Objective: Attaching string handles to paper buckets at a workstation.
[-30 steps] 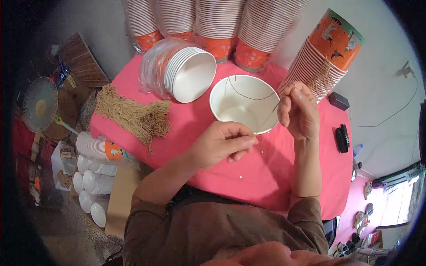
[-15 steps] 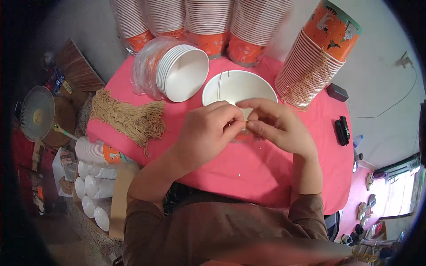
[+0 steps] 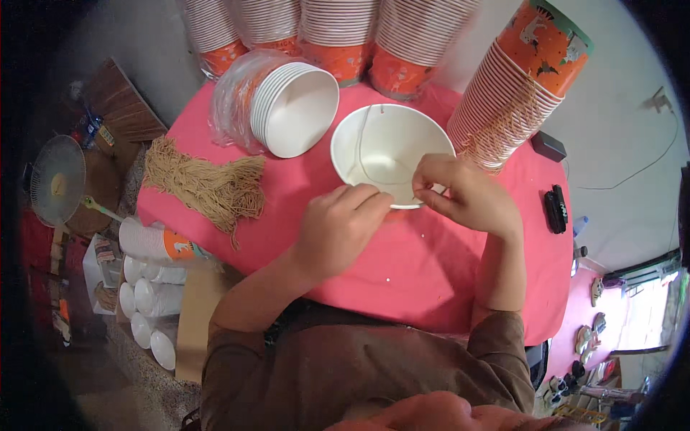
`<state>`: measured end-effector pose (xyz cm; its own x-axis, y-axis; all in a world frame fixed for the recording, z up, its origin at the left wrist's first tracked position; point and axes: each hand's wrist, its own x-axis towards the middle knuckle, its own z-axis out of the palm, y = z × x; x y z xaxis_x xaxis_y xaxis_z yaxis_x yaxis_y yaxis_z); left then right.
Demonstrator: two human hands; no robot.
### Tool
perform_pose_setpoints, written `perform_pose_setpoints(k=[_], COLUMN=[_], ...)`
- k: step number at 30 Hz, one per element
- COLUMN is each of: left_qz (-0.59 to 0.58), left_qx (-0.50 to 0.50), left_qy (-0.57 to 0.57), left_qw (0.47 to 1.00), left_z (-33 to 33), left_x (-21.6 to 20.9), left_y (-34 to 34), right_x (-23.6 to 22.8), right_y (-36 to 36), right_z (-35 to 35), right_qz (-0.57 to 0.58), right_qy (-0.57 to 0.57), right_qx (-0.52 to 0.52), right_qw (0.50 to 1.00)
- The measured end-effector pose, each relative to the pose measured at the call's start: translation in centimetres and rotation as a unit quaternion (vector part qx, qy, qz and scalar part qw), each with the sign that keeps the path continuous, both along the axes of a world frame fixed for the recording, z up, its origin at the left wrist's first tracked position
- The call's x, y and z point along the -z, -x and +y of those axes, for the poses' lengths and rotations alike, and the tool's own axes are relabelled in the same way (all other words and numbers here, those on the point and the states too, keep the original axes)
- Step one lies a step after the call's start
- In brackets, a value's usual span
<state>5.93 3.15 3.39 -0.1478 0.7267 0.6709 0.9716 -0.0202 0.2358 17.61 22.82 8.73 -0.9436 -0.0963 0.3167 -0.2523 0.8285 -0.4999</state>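
Observation:
A white-lined paper tub [image 3: 388,147] stands with its mouth toward me. A thin cord [image 3: 361,147] runs from its far rim down along the inside. My left hand [image 3: 339,228] is closed at the near-left rim, its fingertips bent over the edge. At the near-right rim is my right hand [image 3: 471,194], thumb and index finger curled together; whatever lies between them is too small to make out. To the left lies a bundle of tan cords [image 3: 205,183].
Beside the tub a stack of white tubs [image 3: 298,111] lies in clear plastic. Wrapped tub stacks [image 3: 341,32] stand behind. A tall stack [image 3: 503,108] at right has cords draped over it. Black markers [image 3: 555,210] and a dark box [image 3: 548,147] lie on the pink tablecloth [image 3: 431,287].
My hands have parted from their pinch together above the near rim. The left moved slightly down, the right aside to the right, and more of the tub's inside shows.

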Motion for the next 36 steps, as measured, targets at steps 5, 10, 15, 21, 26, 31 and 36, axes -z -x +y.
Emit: perform_pose_setpoints(k=[5,10,15,21,26,31,36], left_qz=[0.04,0.137,0.162,0.159,0.16,0.062,-0.096], left_qx=[0.044,0.039,0.03,0.033,0.032,0.05,0.037], left_qy=[-0.092,-0.113,-0.126,-0.127,-0.138,-0.146,-0.118], left_qw=[0.994,0.983,0.978,0.979,0.977,0.986,0.988], left_z=[-0.1,-1.2,-1.4,-1.6,-1.6,-0.5,0.5], left_x=[2.5,3.5,3.7,3.3,3.1,2.8,3.0], left_y=[1.4,1.7,1.6,1.4,1.5,2.2,3.0], right_x=[0.0,0.3,0.7,0.7,0.8,1.5,1.1], right_y=[-0.1,0.1,-0.1,0.1,0.3,0.8,1.3], right_z=[-0.9,-2.0,-2.7,-2.9,-3.1,-2.4,-2.0], right_qz=[-0.098,-0.07,-0.029,-0.023,-0.023,-0.041,-0.07], right_qy=[-0.011,-0.035,-0.06,-0.064,-0.051,-0.009,0.055], right_qx=[0.007,-0.016,-0.015,-0.024,-0.041,-0.054,-0.078], right_qw=[0.995,0.997,0.998,0.997,0.998,0.998,0.993])
